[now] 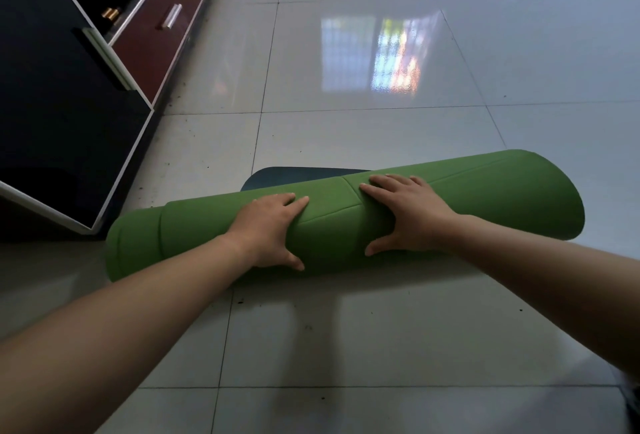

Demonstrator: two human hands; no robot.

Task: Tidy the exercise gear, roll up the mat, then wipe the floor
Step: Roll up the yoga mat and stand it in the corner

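Green foam exercise mat (485,198), nearly all rolled into a thick cylinder, lies across the pale glossy tiled floor (346,329) with both hands pressed on top.

Left hand (270,229) and right hand (408,215) rest flat, palms down and fingers spread, side by side but apart near the roll's middle, thumbs hooked over its near side. From the roll's centre, a short dark blue-grey tail of unrolled mat (294,175) pokes out toward 12 o'clock. A dark cabinet with maroon drawers and white trim (69,104) stands toward 10 o'clock, and a bright window reflection (377,55) shines on the tiles toward 12 o'clock. Dark specks dot the tiles near the cabinet.
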